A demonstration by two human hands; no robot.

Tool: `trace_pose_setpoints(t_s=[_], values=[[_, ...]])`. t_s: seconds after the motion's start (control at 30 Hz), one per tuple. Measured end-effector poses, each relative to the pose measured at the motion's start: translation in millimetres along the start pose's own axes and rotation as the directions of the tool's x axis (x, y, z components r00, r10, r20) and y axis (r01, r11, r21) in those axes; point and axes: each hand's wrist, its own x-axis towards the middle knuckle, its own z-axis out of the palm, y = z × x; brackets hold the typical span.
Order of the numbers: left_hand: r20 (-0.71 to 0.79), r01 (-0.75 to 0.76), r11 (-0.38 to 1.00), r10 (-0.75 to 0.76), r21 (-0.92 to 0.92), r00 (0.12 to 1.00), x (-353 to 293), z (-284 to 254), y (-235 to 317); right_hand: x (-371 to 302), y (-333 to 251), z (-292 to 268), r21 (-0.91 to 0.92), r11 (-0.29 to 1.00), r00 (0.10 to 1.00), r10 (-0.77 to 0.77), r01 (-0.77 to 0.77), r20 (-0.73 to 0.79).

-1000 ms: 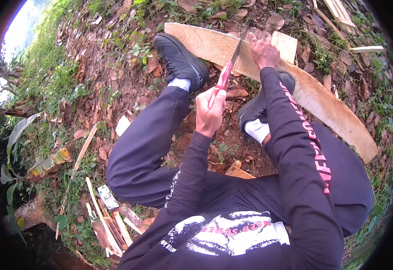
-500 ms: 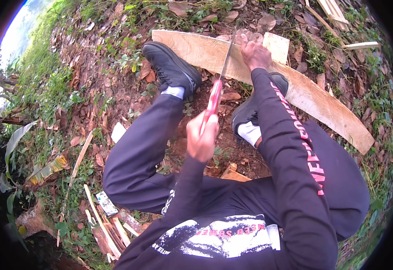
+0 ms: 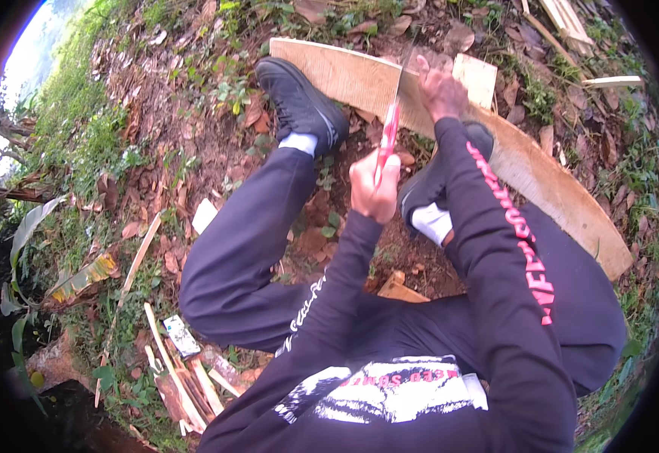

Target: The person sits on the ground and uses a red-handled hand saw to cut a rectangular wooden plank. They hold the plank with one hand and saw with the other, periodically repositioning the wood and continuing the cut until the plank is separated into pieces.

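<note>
A long, curved wooden plank lies across the ground in front of me, running from upper left to lower right. My left hand is closed round the red handle of a handsaw. The thin blade crosses the plank, pointing away from me. Just right of the blade, my right hand grips the plank, its fingers partly hidden. My left shoe is beside the plank's left part, and my right shoe is by its near edge under my right forearm.
A small wood block sits beyond the plank by my right hand. Wood strips and a phone-like rectangle lie at lower left. Another wood piece is between my legs. More strips lie at far right, among leaves and grass.
My left hand and the saw handle have moved up and slightly right, away from me, with the blade pushed further across the plank. My right hand stays on the plank; the view has shifted slightly.
</note>
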Motion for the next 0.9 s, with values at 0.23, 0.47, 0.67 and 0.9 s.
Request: trace_pose_setpoints(t_s=[0.23, 0.47, 0.67, 0.9], values=[[0.018, 0.188, 0.978, -0.187, -0.092, 0.982, -9.2, -14.9, 25.8, -2.8, -7.0, -0.9, -0.057, 0.996, 0.996, 0.061, -0.065, -0.065], [-0.008, 0.285, 0.955, -0.286, -0.083, 0.958, -90.5, -53.3, 67.3, -0.4, 0.9, 9.2, -0.017, 0.998, 0.998, 0.061, -0.061, -0.002], [0.014, 0.255, 0.966, -0.254, -0.032, 0.967, -127.9, -73.1, 66.1, -13.8, 2.9, 11.5, -0.019, 1.000, 0.999, 0.011, -0.010, 0.047], [0.007, 0.110, 0.989, -0.110, -0.100, 0.994, 12.6, -28.3, -1.9, 5.7, -13.4, -5.1, 0.009, 1.000, 0.999, 0.012, -0.012, -0.044]])
